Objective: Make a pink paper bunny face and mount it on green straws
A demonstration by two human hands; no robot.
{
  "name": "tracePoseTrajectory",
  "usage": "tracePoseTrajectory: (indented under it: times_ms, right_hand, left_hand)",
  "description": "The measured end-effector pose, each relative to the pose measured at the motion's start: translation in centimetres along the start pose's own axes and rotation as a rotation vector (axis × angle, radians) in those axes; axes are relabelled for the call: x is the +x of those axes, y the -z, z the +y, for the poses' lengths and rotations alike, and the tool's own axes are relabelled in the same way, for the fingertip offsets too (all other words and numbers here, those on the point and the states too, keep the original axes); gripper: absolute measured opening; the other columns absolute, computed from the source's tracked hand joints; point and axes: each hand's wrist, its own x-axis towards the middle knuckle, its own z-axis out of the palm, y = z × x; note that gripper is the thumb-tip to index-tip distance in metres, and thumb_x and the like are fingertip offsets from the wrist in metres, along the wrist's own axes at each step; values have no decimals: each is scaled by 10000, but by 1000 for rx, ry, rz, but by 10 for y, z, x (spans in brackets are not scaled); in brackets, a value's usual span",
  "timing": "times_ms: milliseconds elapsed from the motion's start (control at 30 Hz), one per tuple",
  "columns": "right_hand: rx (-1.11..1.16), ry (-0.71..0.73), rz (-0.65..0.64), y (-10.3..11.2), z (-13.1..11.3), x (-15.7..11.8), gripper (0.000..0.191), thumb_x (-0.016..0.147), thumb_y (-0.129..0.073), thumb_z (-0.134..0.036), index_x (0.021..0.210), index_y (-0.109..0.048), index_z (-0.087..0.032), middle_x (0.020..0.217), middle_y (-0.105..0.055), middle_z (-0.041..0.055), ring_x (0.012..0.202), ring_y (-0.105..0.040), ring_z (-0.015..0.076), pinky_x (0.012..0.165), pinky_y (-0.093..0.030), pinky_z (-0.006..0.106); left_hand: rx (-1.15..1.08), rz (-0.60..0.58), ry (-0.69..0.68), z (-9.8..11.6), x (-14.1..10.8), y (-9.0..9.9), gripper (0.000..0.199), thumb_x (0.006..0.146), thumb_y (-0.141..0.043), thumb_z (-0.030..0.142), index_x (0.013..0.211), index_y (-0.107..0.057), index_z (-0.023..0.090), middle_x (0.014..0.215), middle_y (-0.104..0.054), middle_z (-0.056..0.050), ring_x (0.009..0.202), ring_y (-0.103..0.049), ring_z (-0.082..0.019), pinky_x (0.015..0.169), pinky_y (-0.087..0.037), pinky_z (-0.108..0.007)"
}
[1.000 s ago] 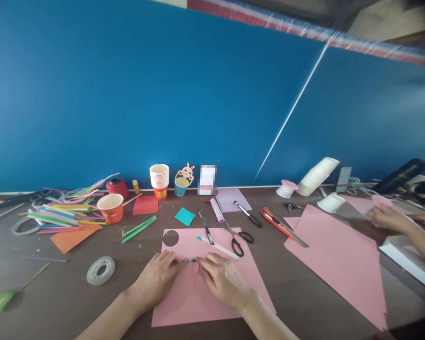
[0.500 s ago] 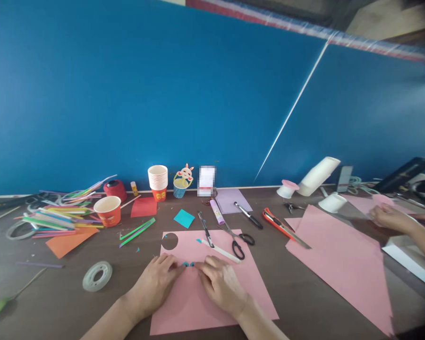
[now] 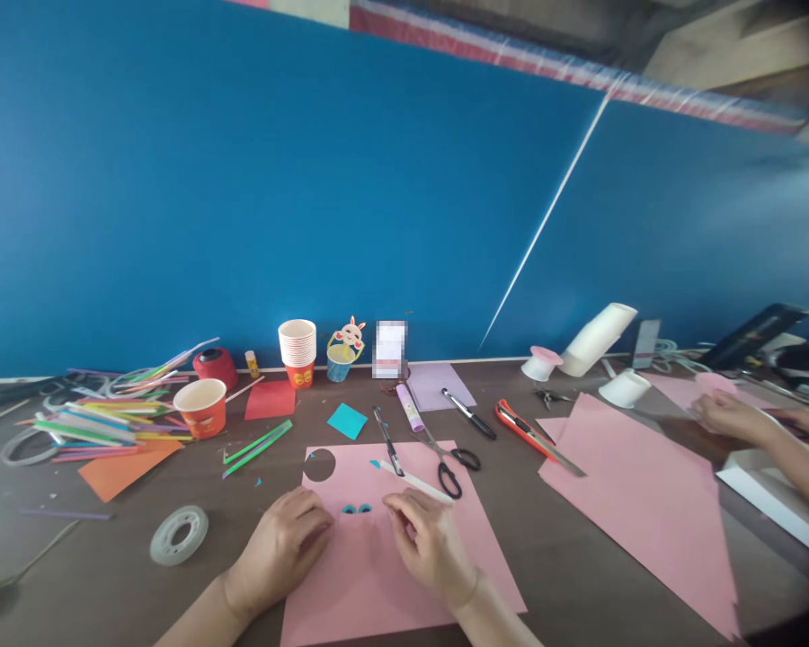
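A pink sheet (image 3: 458,575) lies in front of me, with a round hole near its far left corner. Two small blue ring-like pieces (image 3: 357,509) rest side by side on pink paper between my hands. My left hand (image 3: 287,544) rests at the sheet's left edge, fingers curled, apart from the blue pieces; what its fingertips hold, if anything, is hidden. To the right of the pieces, my right hand (image 3: 428,544) has its thumb and forefinger pressed close over the sheet. Black-handled scissors (image 3: 449,463), a pen (image 3: 388,440) and a white strip (image 3: 416,483) lie across the far part.
Tape roll (image 3: 179,535), paper cup (image 3: 200,407) and colourful strips (image 3: 108,422) are at left. Stacked cups (image 3: 297,352) and a glue stick (image 3: 410,408) stand or lie behind. An orange cutter (image 3: 536,434) and more pink paper (image 3: 640,503) lie right, beside another person's hands (image 3: 734,418).
Both my hands have drawn apart from the two blue pieces, the left one to the left and the right one to the right. The pieces now show fully. The view has shifted slightly.
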Motion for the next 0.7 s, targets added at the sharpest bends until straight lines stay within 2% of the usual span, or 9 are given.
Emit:
tracePoseTrajectory:
  times_ms: [133,267,333,467,633,700]
  right_hand:
    - [-138,-141,34,23,5,2,131,835,-431,-153,880,-544,-199,791,-575,37,711,-542,165,639,-407,269]
    - [-314,-245,-25,38,18,4,122,757,-557,-185,878,-548,-195,906,-580,55,911,-523,225,751,-409,311]
    - [-374,-266,-59,38,24,4,137,736,-578,-183,871,-558,-187,901,-583,60,938,-511,240,786,-398,325]
    - [-412,-308,-104,31,30,3,108,758,-529,-140,845,-568,-190,858,-594,46,844,-540,212,737,-400,300]
    - [-405,-323,-93,26,32,5,102,790,-489,-142,820,-567,-198,859,-605,31,824,-559,187,697,-398,270]
    - [-424,-354,-71,27,36,6,103,799,-484,-155,831,-573,-194,884,-612,45,875,-557,199,716,-400,271]
  left_hand:
    - [-60,90,31,-5,-1,2,148,836,-441,160,763,-567,188,728,-568,-27,708,-506,-149,671,-398,-278]
    - [-65,95,44,-8,-1,1,155,833,-450,169,720,-554,189,691,-562,-18,675,-501,-142,644,-391,-263]
    - [-59,95,47,-9,-1,0,157,832,-452,174,709,-549,189,676,-556,-14,663,-499,-140,636,-388,-257]
    - [-44,95,36,-11,-2,-2,153,832,-449,175,713,-543,188,650,-534,-5,634,-484,-134,614,-380,-248]
    - [-27,93,58,-16,-2,-6,179,840,-442,200,688,-535,184,637,-514,-6,621,-483,-134,598,-378,-244]
    - [-19,87,71,-17,-2,-8,191,845,-436,211,684,-534,184,639,-515,-9,622,-488,-135,595,-378,-244]
